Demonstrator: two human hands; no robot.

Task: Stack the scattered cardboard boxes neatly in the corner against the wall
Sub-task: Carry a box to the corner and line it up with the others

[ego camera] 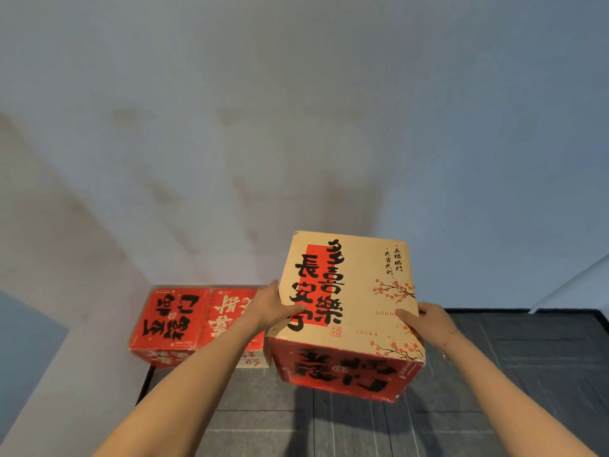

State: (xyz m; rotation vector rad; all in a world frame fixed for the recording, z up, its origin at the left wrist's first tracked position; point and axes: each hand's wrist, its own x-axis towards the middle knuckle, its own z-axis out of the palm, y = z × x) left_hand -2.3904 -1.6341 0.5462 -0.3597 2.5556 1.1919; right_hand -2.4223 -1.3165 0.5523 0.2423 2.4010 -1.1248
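Note:
I hold a cardboard box [349,301] in the air between both hands; its top is tan with black characters, a red stripe and plum blossoms, and its front face is red. My left hand [268,308] grips its left edge with the thumb on top. My right hand [425,319] grips its right edge, thumb also on top. Two red boxes sit side by side on the floor against the wall: one at the left [168,319] and one beside it [230,311], partly hidden by my left forearm.
A pale wall [296,127] fills the upper view and meets a side wall [49,324] at the left. The floor is dark grey carpet tile [527,374]. A white edge [580,282] slants in at the far right.

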